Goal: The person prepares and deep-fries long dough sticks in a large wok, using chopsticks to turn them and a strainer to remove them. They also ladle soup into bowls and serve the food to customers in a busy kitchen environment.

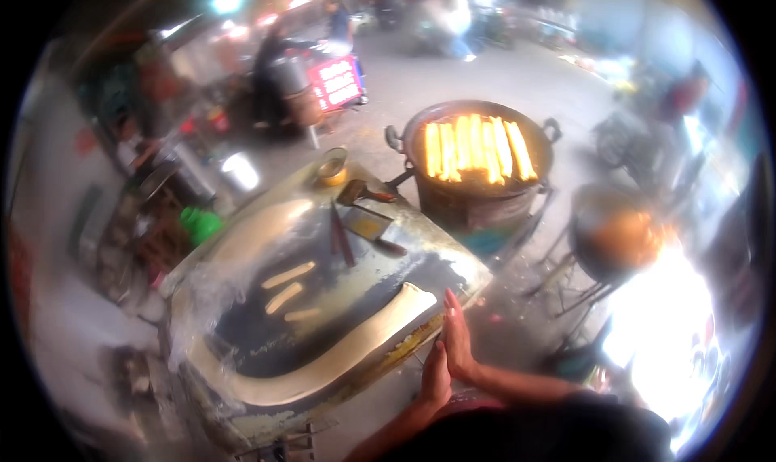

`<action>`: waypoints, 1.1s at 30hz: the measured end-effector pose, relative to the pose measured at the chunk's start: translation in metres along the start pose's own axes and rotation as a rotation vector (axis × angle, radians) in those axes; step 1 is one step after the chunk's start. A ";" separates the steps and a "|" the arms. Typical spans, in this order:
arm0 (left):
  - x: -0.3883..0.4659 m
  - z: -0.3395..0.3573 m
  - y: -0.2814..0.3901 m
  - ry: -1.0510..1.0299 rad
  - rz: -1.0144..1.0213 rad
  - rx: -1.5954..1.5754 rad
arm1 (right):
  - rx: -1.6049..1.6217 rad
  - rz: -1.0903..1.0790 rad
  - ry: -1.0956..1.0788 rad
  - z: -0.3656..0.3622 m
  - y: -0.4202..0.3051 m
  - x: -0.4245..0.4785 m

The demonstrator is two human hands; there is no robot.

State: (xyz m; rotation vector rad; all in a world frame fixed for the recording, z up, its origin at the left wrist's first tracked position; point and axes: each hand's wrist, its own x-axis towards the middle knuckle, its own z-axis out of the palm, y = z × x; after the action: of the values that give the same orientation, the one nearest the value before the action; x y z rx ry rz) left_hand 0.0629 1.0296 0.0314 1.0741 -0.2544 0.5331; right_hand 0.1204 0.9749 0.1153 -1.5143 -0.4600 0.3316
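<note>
Palm against palm, my left hand and my right hand are pressed together, fingers stretched out flat. No object shows between them. They are beside the near right edge of a worn worktable. Just left of my fingertips lies the end of a long, flat dough strip, which curves along the near edge. Another flattened dough strip lies along the far left side. Clear plastic film partly covers the dough on the left. Three small dough pieces rest mid-table.
Beyond the table, a large handled pan holds several fried dough sticks. On the table are a metal container, a wide brush, dark sticks and a square-bladed scraper. A round vessel stands right. Blurred people are farther off.
</note>
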 end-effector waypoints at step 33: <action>0.042 0.175 -0.051 0.220 -0.113 1.024 | -0.414 -0.014 0.184 -0.233 0.017 -0.071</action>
State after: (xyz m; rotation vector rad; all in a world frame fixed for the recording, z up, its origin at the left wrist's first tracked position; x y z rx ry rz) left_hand 0.1354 0.8684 0.0927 1.9838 0.3217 0.6895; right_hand 0.1731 0.7380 0.0927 -1.9231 -0.4076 0.0847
